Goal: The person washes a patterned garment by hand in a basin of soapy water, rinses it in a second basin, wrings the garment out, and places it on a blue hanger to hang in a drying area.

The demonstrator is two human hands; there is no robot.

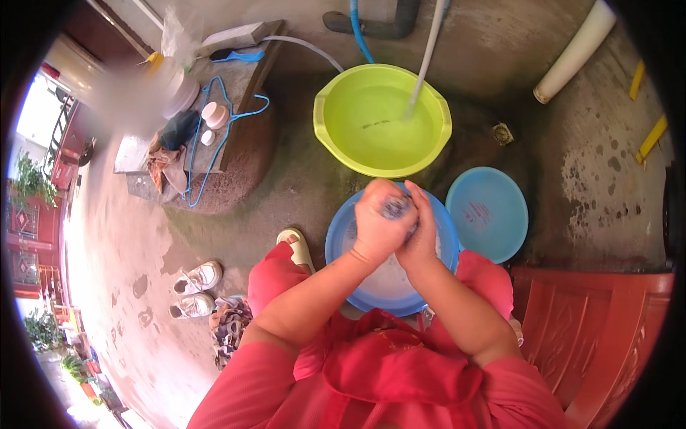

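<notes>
A small wadded grey-blue cloth, blurred and mostly covered by fingers, is squeezed between my two hands. My left hand wraps it from the left, while my right hand presses against it from the right. Both are above a blue plastic basin between my knees, which holds cloudy, whitish water. Just beyond stands a lime-green basin filled with clear water, and a pale hose dips into it. To the right is a round light-blue basin with red printing inside.
At left, a stone slab bears a blue hanger, a white jar, a blue brush and cloths. White shoes and piled patterned clothing lie left of me. A red wooden panel stands at right, a white pipe behind.
</notes>
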